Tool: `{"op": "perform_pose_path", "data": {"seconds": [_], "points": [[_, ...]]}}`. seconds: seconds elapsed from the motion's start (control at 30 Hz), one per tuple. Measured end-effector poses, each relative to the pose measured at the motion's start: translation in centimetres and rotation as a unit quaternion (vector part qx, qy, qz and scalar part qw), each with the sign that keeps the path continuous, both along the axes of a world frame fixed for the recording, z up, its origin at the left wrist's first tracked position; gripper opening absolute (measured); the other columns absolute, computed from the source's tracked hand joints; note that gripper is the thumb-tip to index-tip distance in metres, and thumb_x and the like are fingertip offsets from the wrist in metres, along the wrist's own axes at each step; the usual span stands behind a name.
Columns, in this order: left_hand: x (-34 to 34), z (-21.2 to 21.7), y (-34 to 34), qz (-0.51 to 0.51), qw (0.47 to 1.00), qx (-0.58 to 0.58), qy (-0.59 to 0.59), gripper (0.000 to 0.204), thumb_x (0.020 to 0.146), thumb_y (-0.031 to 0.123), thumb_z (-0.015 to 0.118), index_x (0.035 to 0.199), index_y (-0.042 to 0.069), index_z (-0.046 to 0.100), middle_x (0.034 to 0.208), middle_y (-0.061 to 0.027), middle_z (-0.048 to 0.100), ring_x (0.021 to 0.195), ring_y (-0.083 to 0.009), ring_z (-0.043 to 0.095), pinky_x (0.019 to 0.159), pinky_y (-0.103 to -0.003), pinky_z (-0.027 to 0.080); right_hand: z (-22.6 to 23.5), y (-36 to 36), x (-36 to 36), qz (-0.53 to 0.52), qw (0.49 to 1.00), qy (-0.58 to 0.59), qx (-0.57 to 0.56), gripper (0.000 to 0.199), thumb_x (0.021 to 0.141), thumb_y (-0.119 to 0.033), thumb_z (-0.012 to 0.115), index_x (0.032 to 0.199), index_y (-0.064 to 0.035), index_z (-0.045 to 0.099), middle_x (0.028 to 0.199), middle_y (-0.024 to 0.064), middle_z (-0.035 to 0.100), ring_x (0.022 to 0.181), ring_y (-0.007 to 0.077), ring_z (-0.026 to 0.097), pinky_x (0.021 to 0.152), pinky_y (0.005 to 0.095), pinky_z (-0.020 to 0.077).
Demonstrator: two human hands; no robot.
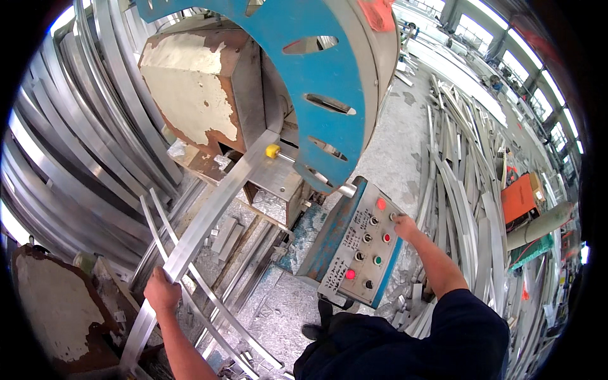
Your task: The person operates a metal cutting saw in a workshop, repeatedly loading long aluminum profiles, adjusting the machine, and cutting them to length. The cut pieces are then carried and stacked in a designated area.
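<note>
My left hand [162, 292] grips a long silver metal bar [215, 206] that runs up and right into a machine behind a big blue slotted guard [329, 76]. A yellow knob [272, 151] sits where the bar enters. My right hand [404, 226] reaches up to the top right corner of a grey control panel [358, 250] with red and green buttons, its fingers on a control there. The panel has a blue side frame.
Curved metal strips [76, 164] are stacked at the left, and more long strips [462, 190] lie on the floor at the right. A worn cream box [190, 88] sits in the machine. An orange unit [519, 197] stands far right. My shoe [313, 329] is below the panel.
</note>
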State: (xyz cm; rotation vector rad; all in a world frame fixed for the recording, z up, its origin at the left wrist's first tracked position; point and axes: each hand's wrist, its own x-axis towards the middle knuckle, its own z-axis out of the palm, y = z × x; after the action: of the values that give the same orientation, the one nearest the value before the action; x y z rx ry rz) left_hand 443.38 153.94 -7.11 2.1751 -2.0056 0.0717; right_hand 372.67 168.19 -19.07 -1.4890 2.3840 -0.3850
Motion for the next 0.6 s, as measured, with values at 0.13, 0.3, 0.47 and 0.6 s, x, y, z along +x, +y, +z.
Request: {"op": "perform_pose_path", "data": {"seconds": [0.13, 0.3, 0.47, 0.6], "points": [[0.1, -0.2, 0.0, 0.005, 1.000, 0.000, 0.000, 0.028, 0.060, 0.012, 0.068, 0.080, 0.008, 0.048, 0.074, -0.0130, 0.060, 0.073, -0.0381, 0.060, 0.062, -0.048, 0.047, 0.3, -0.1, 0.4, -0.010, 1.000, -0.001, 0.000, 0.037, 0.072, -0.006, 0.051, 0.106, -0.0105, 0.066, 0.101, 0.0222, 0.061, 0.097, 0.0396, 0.059, 0.083, 0.0396, 0.0482], [-0.2, 0.2, 0.0, 0.013, 1.000, 0.011, 0.004, 0.027, 0.060, 0.011, 0.068, 0.078, 0.008, 0.048, 0.073, -0.0133, 0.060, 0.072, -0.0384, 0.060, 0.062, -0.048, 0.046, 0.1, 0.1, 0.2, -0.012, 1.000, -0.009, -0.006, 0.036, 0.074, -0.007, 0.050, 0.106, -0.0094, 0.066, 0.102, 0.0219, 0.061, 0.097, 0.0384, 0.060, 0.083, 0.0390, 0.0482], [-0.3, 0.4, 0.2, 0.005, 1.000, -0.010, 0.006, 0.027, 0.060, 0.011, 0.067, 0.077, 0.008, 0.048, 0.072, -0.0139, 0.060, 0.071, -0.0387, 0.060, 0.062, -0.048, 0.046, -0.2, 0.1, 0.0, -0.028, 0.999, -0.026, 0.017, 0.038, 0.075, -0.007, 0.051, 0.110, -0.0106, 0.065, 0.110, 0.0233, 0.059, 0.104, 0.0387, 0.057, 0.089, 0.0379, 0.0467], [-0.4, 0.5, 0.2, 0.002, 1.000, -0.003, 0.000, 0.026, 0.061, 0.010, 0.067, 0.079, 0.007, 0.049, 0.073, -0.0149, 0.061, 0.072, -0.0389, 0.060, 0.062, -0.049, 0.047, -0.8, 0.7, 0.3, -0.036, 0.999, -0.005, -0.008, 0.044, 0.074, -0.007, 0.053, 0.116, -0.0119, 0.062, 0.121, 0.0250, 0.054, 0.110, 0.0398, 0.053, 0.094, 0.0390, 0.0446]]}}
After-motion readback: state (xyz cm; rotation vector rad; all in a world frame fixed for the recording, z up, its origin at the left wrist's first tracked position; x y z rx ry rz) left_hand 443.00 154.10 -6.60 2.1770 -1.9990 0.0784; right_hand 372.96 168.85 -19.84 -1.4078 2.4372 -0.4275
